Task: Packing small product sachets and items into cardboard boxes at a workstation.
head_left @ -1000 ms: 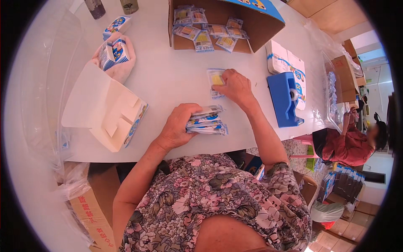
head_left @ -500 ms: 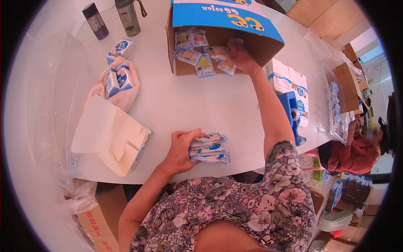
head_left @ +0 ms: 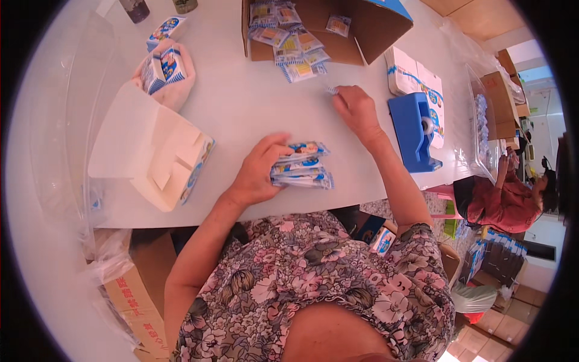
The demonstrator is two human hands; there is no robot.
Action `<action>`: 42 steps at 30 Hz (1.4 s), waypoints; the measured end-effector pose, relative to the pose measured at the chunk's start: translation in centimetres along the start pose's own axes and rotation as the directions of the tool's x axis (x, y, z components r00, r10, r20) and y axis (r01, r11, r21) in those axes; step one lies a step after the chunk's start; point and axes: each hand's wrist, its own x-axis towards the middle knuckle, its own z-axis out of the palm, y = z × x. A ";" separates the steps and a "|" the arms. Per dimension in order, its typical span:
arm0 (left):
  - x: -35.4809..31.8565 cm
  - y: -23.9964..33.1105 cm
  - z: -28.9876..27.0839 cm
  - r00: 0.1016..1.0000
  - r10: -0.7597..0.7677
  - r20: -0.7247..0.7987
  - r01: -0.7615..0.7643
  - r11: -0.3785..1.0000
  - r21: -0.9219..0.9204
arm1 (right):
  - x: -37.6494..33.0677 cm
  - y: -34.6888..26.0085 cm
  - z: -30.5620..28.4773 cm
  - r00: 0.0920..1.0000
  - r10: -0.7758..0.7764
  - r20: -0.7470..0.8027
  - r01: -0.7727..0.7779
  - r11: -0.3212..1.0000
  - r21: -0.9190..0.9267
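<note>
We sit at a big white table (head_left: 241,120) in a bright room. Far to the right, another person in a red top (head_left: 506,202) sits by more boxes.

At the top of the table lies a brown cardboard box (head_left: 356,30), tipped on its side. Small packets (head_left: 289,48) spill out of its open mouth onto the table. On the left lies an open white carton (head_left: 145,151) with its flaps spread out. Above it sits a soft bag (head_left: 166,69) with little blue and white boxes in it. On the right stands a blue tape holder (head_left: 413,130), just beside a white printed box (head_left: 416,72).

Our left hand (head_left: 259,172) is closed around a stack of packets (head_left: 301,166), near the table edge in front of us. Our right hand (head_left: 356,108) rests on the table below the spilled packets. Its fingertips pinch one small packet (head_left: 332,90).

The middle of the table, between the white carton and our hands, is bare. The near edge runs right under our arms.
</note>
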 end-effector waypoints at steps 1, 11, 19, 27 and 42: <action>-0.2 0.3 -0.1 1.000 -0.006 -0.003 0.006 1.000 0.000 | 0.0 -0.9 -0.6 0.990 0.139 -0.025 -0.135 0.982 0.132; -0.8 0.2 0.4 0.999 -0.009 0.047 0.008 1.000 0.015 | 5.7 0.2 2.9 0.979 -0.185 0.082 0.197 0.962 -0.190; -0.8 0.4 -0.2 0.997 -0.029 0.070 0.026 0.998 0.056 | 5.2 1.1 4.6 0.956 -0.293 0.028 0.288 0.911 -0.296; 0.0 1.1 -0.3 0.995 -0.094 -0.021 0.095 0.995 0.037 | 3.3 -1.6 2.1 0.920 -0.225 0.321 0.244 0.970 -0.018; -0.2 0.3 -0.2 0.993 0.007 0.116 -0.019 0.995 0.101 | 11.5 5.3 3.4 0.976 0.073 0.205 -0.040 0.986 -0.161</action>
